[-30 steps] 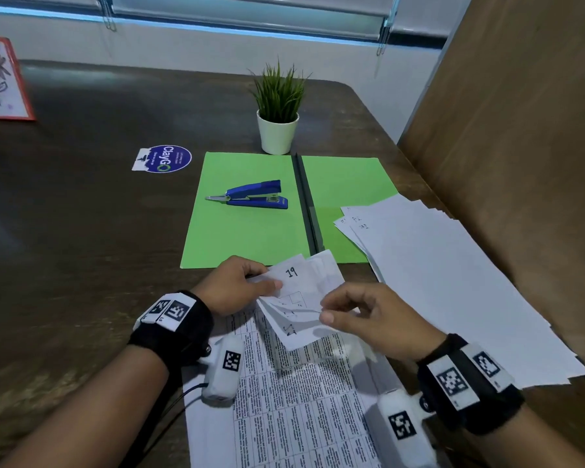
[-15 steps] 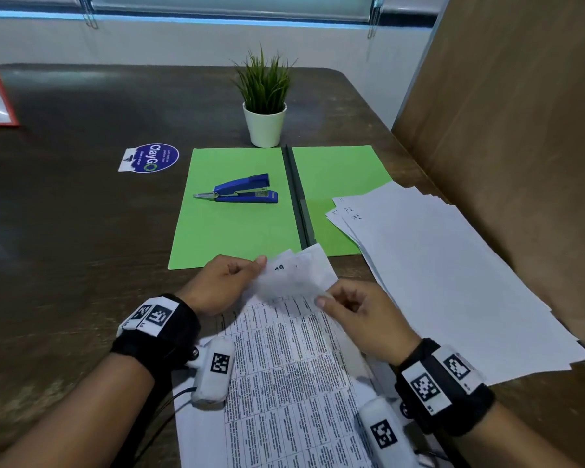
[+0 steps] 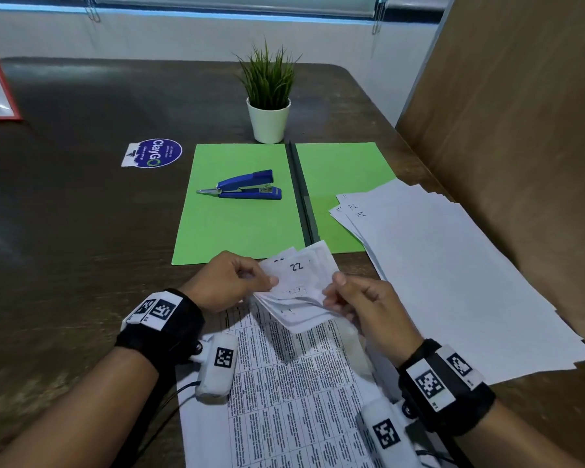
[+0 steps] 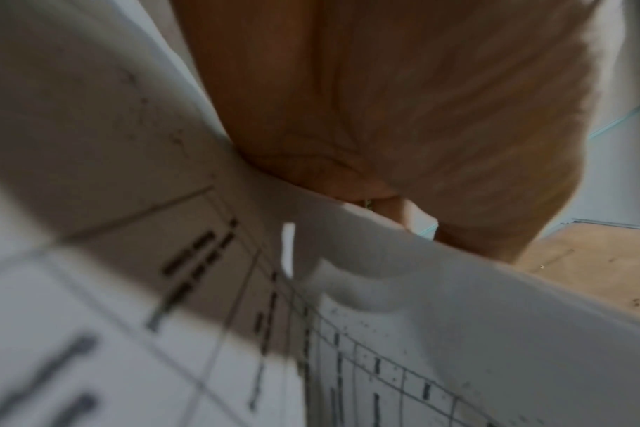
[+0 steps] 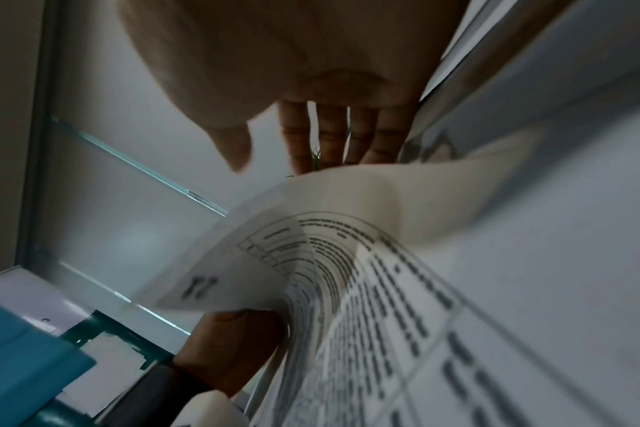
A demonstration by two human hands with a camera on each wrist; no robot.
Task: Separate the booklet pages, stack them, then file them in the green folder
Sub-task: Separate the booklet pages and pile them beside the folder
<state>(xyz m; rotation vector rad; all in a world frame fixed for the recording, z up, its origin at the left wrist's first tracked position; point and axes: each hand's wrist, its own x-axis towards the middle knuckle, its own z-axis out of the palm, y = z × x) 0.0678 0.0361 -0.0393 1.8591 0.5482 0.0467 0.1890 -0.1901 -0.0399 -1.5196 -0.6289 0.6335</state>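
Pages (image 3: 298, 288) of the booklet sit lifted at their far corner, fanned between both hands just in front of the green folder (image 3: 240, 224). The sheet on top carries a handwritten 22. The left hand (image 3: 227, 282) pinches the fanned corner with thumb and fingertips, and the right hand (image 3: 358, 305) curls round the opposite edge of the same corner, thumb on top. The rest of the booklet lies flat on the surface (image 3: 81, 231) under the wrists.

Tearing looks like the main risk: if the sheets are still bound at that corner, a sharp pull could rip one instead of freeing it. Two sheets could also cling together and come away as one, since the fan is tight and the edges lie close. The wrist views are too blurred to show whether any staple remains.

Loose sheets (image 3: 453, 275) already lie splayed to the right, overlapping the folder's right half and running close to the surface's edge, so a careless drop could push some off. The blue stapler (image 3: 247, 187) rests on the folder's left half and would block closing it. A potted plant (image 3: 268, 96) stands just behind.
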